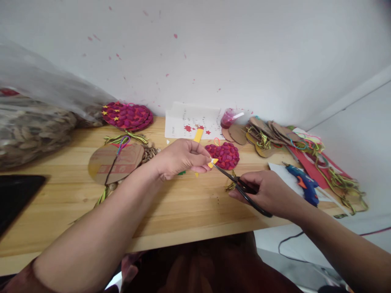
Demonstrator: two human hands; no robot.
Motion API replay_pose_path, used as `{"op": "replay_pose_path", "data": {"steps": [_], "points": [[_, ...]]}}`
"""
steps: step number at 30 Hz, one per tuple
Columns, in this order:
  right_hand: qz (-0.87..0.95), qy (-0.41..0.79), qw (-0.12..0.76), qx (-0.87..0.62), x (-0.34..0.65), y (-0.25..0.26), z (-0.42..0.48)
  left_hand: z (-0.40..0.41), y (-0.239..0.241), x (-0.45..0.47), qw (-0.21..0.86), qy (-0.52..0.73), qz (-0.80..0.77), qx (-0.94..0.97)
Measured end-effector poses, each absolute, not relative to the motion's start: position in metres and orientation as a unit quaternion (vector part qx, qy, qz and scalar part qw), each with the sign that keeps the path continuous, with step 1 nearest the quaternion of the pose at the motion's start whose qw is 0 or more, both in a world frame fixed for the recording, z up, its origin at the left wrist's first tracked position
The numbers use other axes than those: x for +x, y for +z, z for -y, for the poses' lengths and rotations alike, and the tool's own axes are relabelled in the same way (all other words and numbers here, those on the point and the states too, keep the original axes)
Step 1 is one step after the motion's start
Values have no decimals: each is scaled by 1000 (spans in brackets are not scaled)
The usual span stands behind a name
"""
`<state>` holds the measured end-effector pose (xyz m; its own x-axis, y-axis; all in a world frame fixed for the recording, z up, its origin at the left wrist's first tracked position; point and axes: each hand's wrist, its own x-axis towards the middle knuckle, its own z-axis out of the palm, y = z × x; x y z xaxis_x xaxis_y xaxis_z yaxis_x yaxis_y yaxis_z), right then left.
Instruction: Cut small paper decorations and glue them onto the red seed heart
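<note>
Between the fingertips of my left hand (189,156) is a small yellow piece of paper (214,162), pinched near its edge. My right hand (265,189) grips black-handled scissors (241,188), their tips pointing left and meeting the yellow piece. Whether the blades are parted is too small to tell. Behind my left hand a yellow strip (198,135) lies on the table. Just beyond the scissors sits a cardboard shape covered with magenta shells (226,155), with an orange loop at its top.
On the wooden table (183,211), red stars (187,128) lie on a white sheet (174,122). A blue glue gun (307,185) and cardboard cutouts (269,134) are at right. Magenta decorated pieces (128,116), a cardboard disc (116,162) and a bag of shells (33,130) are at left.
</note>
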<state>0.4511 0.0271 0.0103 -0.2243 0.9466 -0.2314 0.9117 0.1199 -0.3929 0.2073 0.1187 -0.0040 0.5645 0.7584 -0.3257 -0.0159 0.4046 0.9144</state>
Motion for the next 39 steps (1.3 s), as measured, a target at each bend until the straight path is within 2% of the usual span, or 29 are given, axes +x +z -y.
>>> {"op": "replay_pose_path", "data": {"steps": [39], "points": [[772, 165, 42, -613, 449, 14, -22, -118, -2, 206, 726, 247, -379, 517]]}}
